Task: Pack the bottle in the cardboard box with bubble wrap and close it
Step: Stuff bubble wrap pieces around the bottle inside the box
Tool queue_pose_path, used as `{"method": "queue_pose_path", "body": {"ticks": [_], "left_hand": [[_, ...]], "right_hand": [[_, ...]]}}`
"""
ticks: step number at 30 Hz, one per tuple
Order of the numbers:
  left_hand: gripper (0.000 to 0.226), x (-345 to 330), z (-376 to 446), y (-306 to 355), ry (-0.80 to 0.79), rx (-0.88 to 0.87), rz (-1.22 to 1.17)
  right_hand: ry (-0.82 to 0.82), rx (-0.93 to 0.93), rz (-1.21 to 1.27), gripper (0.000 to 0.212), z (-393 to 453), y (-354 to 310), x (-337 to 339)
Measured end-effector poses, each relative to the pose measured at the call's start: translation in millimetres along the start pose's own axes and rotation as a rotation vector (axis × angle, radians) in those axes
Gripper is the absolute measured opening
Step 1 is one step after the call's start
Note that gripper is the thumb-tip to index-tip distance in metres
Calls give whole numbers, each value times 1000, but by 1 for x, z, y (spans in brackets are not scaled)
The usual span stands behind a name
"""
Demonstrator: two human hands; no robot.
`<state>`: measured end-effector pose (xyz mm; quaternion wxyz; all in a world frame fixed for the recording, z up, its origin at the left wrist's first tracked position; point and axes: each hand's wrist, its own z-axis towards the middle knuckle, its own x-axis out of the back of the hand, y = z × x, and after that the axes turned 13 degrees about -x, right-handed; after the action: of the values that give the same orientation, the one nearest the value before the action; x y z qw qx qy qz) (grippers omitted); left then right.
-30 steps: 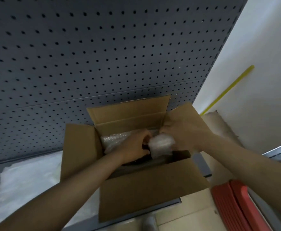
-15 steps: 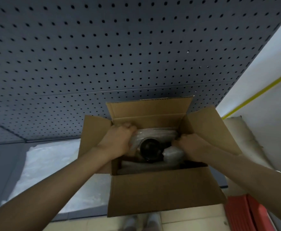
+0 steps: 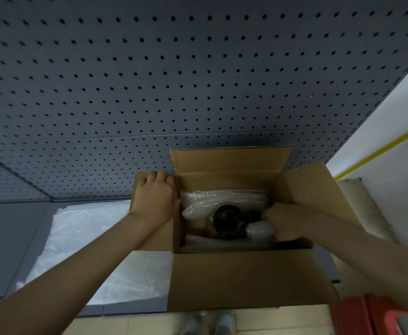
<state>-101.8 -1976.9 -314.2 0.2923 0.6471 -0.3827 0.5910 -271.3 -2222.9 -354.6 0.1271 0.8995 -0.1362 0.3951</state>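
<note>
An open cardboard box (image 3: 246, 281) stands on a grey shelf, all its flaps up or spread. Inside it a dark bottle (image 3: 227, 220) stands upright, seen from above, with bubble wrap (image 3: 222, 198) packed around it. My left hand (image 3: 156, 195) rests on the left flap, its fingers curled over the flap's far edge. My right hand (image 3: 286, 220) is inside the box at the right of the bottle and grips a rolled wad of bubble wrap (image 3: 258, 230).
A blue-grey pegboard (image 3: 174, 81) rises right behind the box. A sheet of bubble wrap (image 3: 89, 250) lies on the shelf to the left. Red plastic items (image 3: 372, 315) sit low right, a white wall with a yellow stripe (image 3: 379, 151) at the right.
My left hand has come out of the box and now lies on the left flap. My right hand stays inside on the bubble wrap. The bottle's top shows more fully.
</note>
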Motion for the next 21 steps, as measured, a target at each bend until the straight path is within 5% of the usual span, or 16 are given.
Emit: {"method": "queue_pose_path", "body": {"ticks": [4, 14, 21], "left_hand": [[58, -2, 0, -4, -6, 41, -39], [58, -7, 0, 1, 16, 82, -102], [57, -6, -3, -2, 29, 66, -110]], "right_hand": [[202, 38, -147, 21, -7, -9, 0], [7, -15, -140, 32, 30, -21, -33], [17, -8, -3, 27, 25, -16, -28]]}}
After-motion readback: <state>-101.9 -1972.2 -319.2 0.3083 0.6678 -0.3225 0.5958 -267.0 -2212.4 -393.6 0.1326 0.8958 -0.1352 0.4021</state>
